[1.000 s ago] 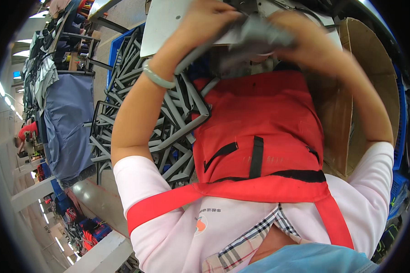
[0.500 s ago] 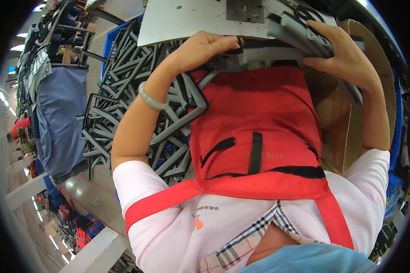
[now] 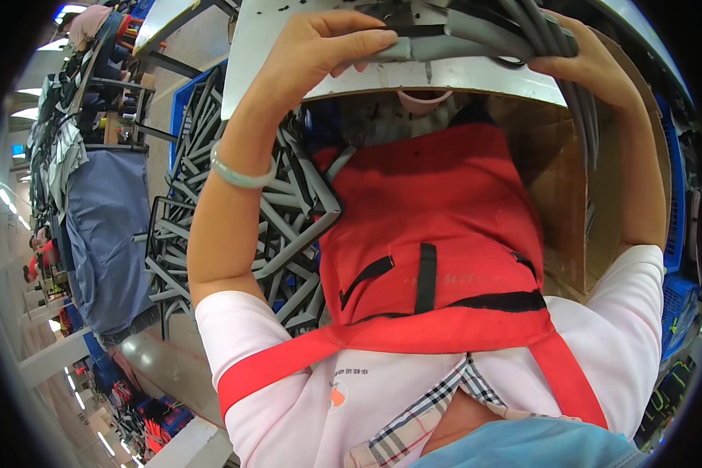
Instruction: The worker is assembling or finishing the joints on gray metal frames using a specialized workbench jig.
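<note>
Above the white table (image 3: 265,70), my left hand (image 3: 324,51) pinches the end of a grey foam-like strip (image 3: 425,48) with a black band along it. That strip runs rightward to my right hand (image 3: 589,66), which is closed round a bundle of similar grey strips (image 3: 534,31). Some of the bundle's lengths hang down past the table's edge. Part of the bundle is cut off by the top of the picture. My right fingers are partly hidden behind it.
A large heap of grey and black strips (image 3: 288,234) fills a blue crate (image 3: 181,109) at my left. On my right stands an open cardboard box (image 3: 558,218). A pink container (image 3: 423,101) shows under the table edge. My red apron (image 3: 437,195) covers my lap.
Both hands have risen up and away from me over the table, carrying the strips. More of the table's front edge shows, and the pink container has come into view.
</note>
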The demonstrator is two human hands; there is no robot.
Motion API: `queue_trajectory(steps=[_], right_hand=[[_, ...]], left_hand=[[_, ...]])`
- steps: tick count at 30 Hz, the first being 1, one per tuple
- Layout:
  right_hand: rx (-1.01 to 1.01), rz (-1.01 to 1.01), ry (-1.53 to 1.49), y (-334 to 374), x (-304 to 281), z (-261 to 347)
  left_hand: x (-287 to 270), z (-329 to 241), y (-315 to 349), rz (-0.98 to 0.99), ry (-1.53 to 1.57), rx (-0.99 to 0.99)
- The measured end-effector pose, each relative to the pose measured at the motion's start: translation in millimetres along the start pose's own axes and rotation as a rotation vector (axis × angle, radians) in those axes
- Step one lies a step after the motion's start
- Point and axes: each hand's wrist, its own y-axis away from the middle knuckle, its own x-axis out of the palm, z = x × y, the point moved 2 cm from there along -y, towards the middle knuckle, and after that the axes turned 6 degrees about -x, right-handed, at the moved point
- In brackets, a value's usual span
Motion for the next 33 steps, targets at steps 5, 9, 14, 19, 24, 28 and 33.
queue_trajectory(steps=[5,9,14,19,24,28,33], right_hand=[[0.031,0.118,-0.011,-23.7,3.2,-7.0],[0.095,0.150,-0.007,-34.8,2.6,-6.2],[0.073,0.149,-0.012,-49.2,8.3,-15.1],[0.056,0.160,-0.168,-52.6,8.4,-19.0],[0.032,0.153,-0.238,-56.4,5.4,-15.4],[0.019,0.120,-0.236,-55.2,2.9,-19.5],[0.119,0.110,-0.237,-69.6,5.6,-26.8]], left_hand=[[-6.3,19.3,-24.4,-0.117,-0.005,-0.036],[-10.4,25.9,-38.4,-0.187,-0.033,-0.085],[-18.9,39.7,-47.9,-0.176,0.007,-0.106],[-20.9,39.3,-53.1,-0.176,0.023,-0.081],[-25.4,38.1,-52.2,-0.196,0.056,-0.068],[-23.7,37.6,-56.7,-0.179,0.043,-0.026],[-29.1,42.8,-70.1,-0.184,0.030,-0.029]])
